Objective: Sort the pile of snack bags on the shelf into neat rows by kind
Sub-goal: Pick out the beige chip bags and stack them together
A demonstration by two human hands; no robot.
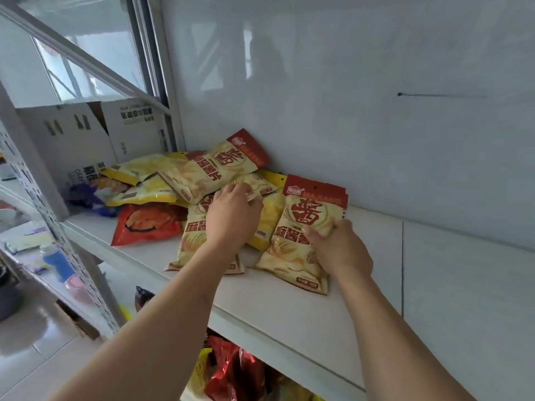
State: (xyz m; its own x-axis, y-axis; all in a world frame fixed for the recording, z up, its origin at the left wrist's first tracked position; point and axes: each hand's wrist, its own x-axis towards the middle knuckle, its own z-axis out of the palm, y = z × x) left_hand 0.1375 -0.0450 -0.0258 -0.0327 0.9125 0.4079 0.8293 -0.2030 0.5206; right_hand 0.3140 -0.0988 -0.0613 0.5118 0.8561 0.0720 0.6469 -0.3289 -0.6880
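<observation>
Bag [301, 227] under right hand [338, 250] lies lengthwise, header toward wall.

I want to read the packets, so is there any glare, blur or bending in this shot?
Head view: soft glare and reflections on the glossy wall; wide-angle bending of the shelf edge and frame; left-side clutter is blurred; the large print on the beige bag stays legible.

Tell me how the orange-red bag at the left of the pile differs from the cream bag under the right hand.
The orange-red bag is orange-red all over; the cream bag is cream with a dark red top band. The orange-red bag lies untouched at the pile's left edge; the cream bag lies apart on the right, with the right hand gripping its edge. Both lie flat on the shelf.
</observation>
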